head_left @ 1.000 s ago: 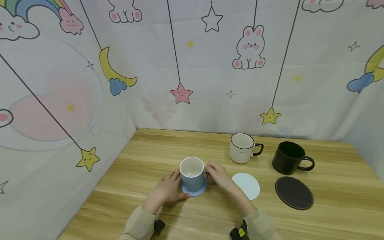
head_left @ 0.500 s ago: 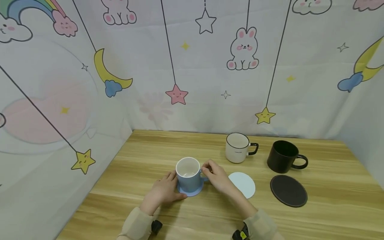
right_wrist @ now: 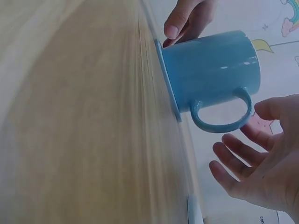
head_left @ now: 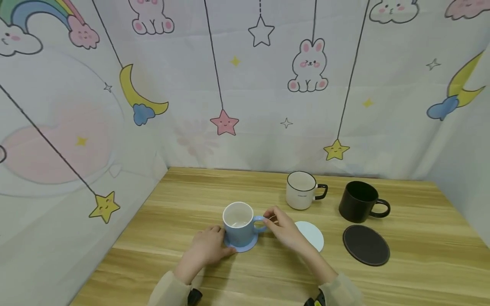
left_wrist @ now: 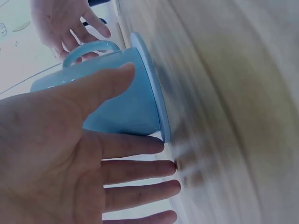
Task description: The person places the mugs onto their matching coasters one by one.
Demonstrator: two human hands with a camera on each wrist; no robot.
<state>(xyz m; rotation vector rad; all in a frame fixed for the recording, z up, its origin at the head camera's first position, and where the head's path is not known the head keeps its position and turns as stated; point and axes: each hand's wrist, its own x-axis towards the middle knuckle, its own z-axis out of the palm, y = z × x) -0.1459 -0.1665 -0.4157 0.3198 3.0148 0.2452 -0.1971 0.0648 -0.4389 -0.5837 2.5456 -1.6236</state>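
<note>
A light blue mug [head_left: 239, 227] with a white inside stands upright on a round blue coaster [head_left: 249, 245]. Its handle [right_wrist: 219, 126] points to the right. At the mug's left side is my left hand [head_left: 206, 245], thumb in front of the mug and fingers straight with the tips near the coaster's edge in the left wrist view. My right hand [head_left: 285, 229] is beside the handle. In the right wrist view its fingers are spread and loosely bent, with the thumb and forefinger close to the handle but not round it.
Behind to the right stand a white mug [head_left: 300, 193] with a black rim and a black mug [head_left: 357, 204]. A white round coaster [head_left: 311, 236] lies partly behind my right forearm, and a black coaster [head_left: 366, 245] further right. A printed cloth [head_left: 260, 93] hangs behind the table.
My right hand's fingers have come off the mug's handle and moved a little right. My left hand stays beside the mug. The head view has shifted slightly.
</note>
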